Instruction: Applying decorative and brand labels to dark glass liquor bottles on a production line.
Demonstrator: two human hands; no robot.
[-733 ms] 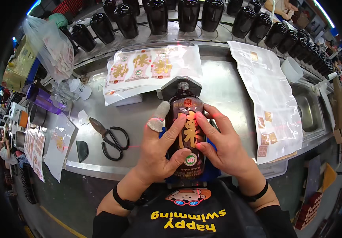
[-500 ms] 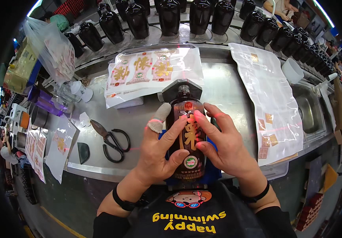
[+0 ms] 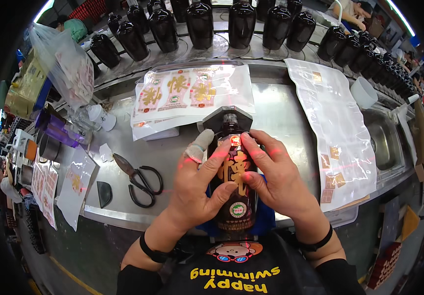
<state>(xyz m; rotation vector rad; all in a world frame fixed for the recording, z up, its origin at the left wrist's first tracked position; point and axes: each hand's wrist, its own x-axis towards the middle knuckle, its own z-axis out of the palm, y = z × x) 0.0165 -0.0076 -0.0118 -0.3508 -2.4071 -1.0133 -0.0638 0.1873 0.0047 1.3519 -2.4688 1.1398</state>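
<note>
Left hand (image 3: 192, 191) and right hand (image 3: 285, 184) spread, both touching the front of a dark bottle (image 3: 238, 197) between them, at near edge of tabletop (image 3: 281, 115). Scissors (image 3: 133, 172) to left.

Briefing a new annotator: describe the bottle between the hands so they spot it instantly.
Start at the near edge of the metal worktable. Between the left hand and right hand, a dark bottle points its neck away from the person. Unlike the bottles lined up at the back, it shows gold characters and a round green-white emblem.
</note>
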